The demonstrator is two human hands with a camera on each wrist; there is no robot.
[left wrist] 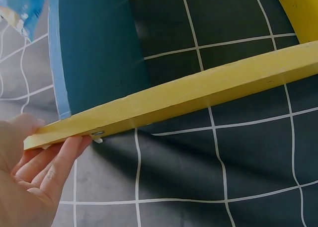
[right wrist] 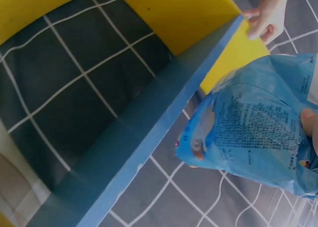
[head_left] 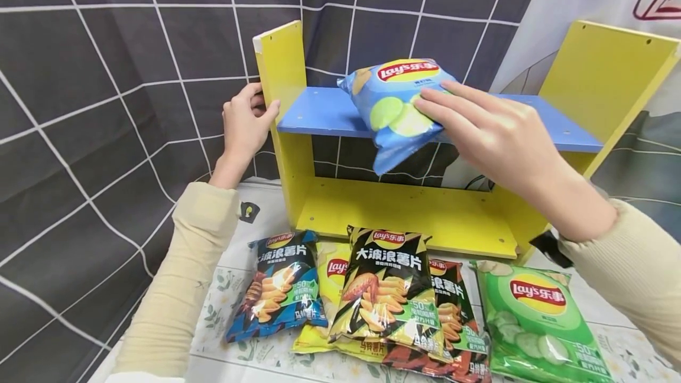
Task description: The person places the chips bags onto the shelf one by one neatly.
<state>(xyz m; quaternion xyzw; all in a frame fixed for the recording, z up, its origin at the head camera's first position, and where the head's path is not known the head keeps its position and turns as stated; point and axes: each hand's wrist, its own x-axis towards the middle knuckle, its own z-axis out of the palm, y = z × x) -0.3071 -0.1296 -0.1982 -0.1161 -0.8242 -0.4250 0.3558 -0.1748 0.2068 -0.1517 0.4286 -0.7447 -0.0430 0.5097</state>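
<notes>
The right hand (head_left: 495, 135) grips the blue bag (head_left: 396, 102) near the blue board (head_left: 326, 110); only the right wrist view shows the bag's printed back. The left hand (head_left: 246, 123) pinches the yellow panel (head_left: 283, 70).

Room beneath the blue shelf (head_left: 326, 112)

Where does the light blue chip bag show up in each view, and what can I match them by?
Head: the light blue chip bag, upper middle, in the right hand.
Left wrist: just a piece, top left corner.
Right wrist: right side, small print facing the camera.
Shared landmark: the blue shelf.
</notes>
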